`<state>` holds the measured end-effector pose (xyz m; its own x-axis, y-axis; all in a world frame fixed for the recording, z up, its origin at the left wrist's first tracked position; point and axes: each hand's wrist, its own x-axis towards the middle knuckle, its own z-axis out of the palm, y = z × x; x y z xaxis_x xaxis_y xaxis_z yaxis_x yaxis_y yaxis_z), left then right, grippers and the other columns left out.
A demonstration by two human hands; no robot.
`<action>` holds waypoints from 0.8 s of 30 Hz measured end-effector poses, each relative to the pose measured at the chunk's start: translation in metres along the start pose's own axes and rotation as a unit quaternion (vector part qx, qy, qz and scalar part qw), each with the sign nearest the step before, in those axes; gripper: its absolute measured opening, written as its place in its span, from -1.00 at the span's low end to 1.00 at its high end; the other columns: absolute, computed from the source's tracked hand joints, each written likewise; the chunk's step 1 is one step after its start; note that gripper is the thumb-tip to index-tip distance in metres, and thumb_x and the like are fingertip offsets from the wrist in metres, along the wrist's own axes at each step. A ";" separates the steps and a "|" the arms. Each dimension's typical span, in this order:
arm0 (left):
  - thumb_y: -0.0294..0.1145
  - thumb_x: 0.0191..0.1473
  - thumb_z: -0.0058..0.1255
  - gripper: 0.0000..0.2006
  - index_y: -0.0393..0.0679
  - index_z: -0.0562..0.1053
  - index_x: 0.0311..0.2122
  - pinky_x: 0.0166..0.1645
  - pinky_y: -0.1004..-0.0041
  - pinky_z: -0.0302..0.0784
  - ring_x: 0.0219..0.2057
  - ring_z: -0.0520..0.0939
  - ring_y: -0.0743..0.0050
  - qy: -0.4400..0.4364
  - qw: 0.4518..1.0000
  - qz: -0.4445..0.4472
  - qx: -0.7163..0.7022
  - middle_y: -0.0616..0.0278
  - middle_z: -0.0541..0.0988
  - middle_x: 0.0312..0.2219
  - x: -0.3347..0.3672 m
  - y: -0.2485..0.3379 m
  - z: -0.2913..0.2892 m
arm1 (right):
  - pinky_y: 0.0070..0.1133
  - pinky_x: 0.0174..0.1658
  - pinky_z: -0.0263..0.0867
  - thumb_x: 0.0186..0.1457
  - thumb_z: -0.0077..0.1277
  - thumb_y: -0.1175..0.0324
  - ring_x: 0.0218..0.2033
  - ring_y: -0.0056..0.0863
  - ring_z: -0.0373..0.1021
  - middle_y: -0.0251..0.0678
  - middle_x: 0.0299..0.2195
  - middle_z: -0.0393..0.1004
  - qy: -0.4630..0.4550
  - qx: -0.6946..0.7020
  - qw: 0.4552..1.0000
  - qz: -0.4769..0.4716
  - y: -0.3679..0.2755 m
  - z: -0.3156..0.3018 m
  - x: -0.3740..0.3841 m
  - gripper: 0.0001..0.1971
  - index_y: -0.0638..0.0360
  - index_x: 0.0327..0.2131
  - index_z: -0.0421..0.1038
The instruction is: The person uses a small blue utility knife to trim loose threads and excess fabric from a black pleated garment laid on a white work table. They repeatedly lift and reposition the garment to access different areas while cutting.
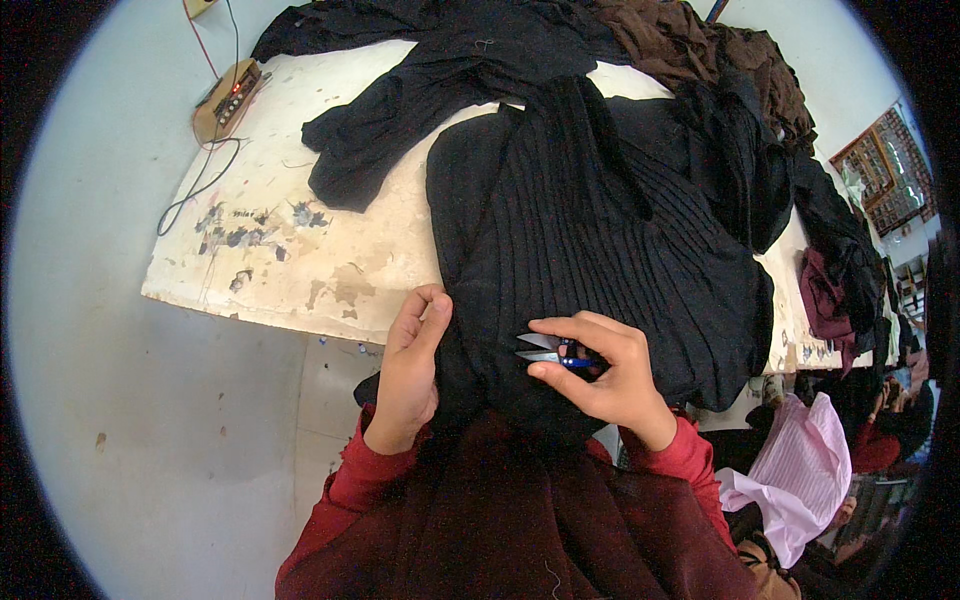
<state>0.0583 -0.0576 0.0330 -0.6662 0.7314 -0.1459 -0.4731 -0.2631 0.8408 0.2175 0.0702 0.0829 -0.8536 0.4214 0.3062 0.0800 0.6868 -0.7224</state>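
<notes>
Over at the worktop's (380, 250) near edge, one black pleated cloth garment (590, 250) lies spread, draping over the edge! The right hand (615, 375) is clamped on small, blue-handled metal snips (543, 356), blades apart; the left hand (408, 360), fingertips together, is by the garment's left side, any pinched thread impossible to tell. Spreading looks done; no finished cut shows, what's left unclear. Count them: two hands, one pleated garment, one pair of snips!

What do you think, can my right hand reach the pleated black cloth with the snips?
Probably yes: your right hand holds the snips, blades apart, over the pleated black cloth, and nothing seems to stand between them.
</notes>
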 end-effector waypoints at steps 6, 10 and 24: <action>-0.35 0.27 -0.09 -0.89 -0.10 0.36 -0.15 -0.12 0.67 0.28 -0.27 0.37 0.78 -0.017 1.000 0.005 -0.023 0.51 0.39 -0.35 -0.005 0.001 0.002 | -0.65 -0.41 0.26 -0.23 0.33 0.50 -0.44 -0.57 0.36 -0.34 -0.44 0.40 0.024 0.045 0.998 -0.046 -0.007 0.022 0.016 -0.62 0.18 -0.21 0.57; -0.36 0.26 -0.07 -0.87 -0.08 0.35 -0.12 -0.12 0.66 0.28 -0.26 0.38 0.76 -0.005 1.000 -0.003 -0.009 0.50 0.39 -0.34 -0.006 0.001 0.003 | -0.68 -0.37 0.24 -0.16 0.24 0.60 -0.45 -0.60 0.35 -0.33 -0.42 0.42 0.001 0.099 0.993 -0.062 0.003 0.021 0.013 -0.72 0.21 -0.26 0.58; -0.39 0.26 -0.10 -0.81 -0.11 0.34 -0.04 -0.06 0.60 0.36 -0.17 0.45 0.67 -0.013 0.997 -0.042 -0.061 0.41 0.46 -0.25 -0.007 0.001 0.004 | -0.60 -0.42 0.41 -0.09 0.28 0.31 -0.49 -0.44 0.55 -0.29 -0.44 0.59 0.022 0.008 0.999 -0.031 0.001 0.003 0.007 -0.77 0.12 -0.31 0.56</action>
<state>0.0653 -0.0603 0.0371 -0.6066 0.7697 -0.1990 -0.5947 -0.2732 0.7561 0.2098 0.0718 0.0828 -0.8335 0.4034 0.3775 0.0180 0.7028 -0.7112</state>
